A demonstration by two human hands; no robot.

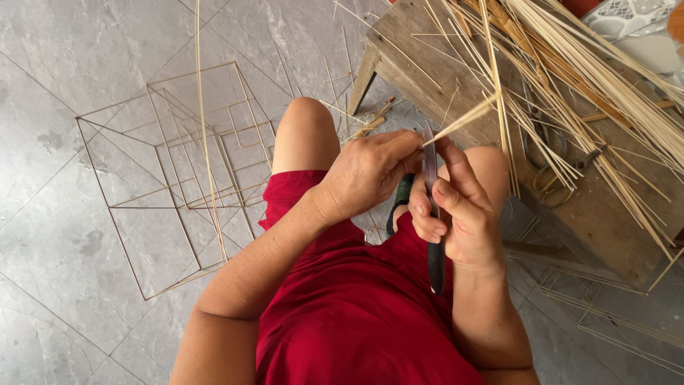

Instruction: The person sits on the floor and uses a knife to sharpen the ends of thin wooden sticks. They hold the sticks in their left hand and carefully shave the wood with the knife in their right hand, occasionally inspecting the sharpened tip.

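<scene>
The fingertips of the left hand point(367, 175) pinch the near end of a thin pale bamboo strip point(462, 121), thumb and forefinger closed tight on it just where it meets the blade. The right hand point(452, 214) is wrapped around a knife point(433, 221) — fingers curled shut on the dark handle, the thumb stretched up along the narrow blade, whose tip touches the strip beside the left fingertips. The handle's end pokes out below the right palm, over the lap. The strip runs up and to the right from the fingers, its far end lying against a loose heap of bamboo sticks point(570, 78) on a worn wooden bench point(605, 207). A pair of scissors point(548, 160) lies on the bench under the sticks, partly hidden. Both hands hover above the knees, over red clothing point(356, 314). To the left, on the grey tiled floor point(64, 85), rests a box-shaped frame point(174, 178) of thin sticks — a long single stick lies across it.
</scene>
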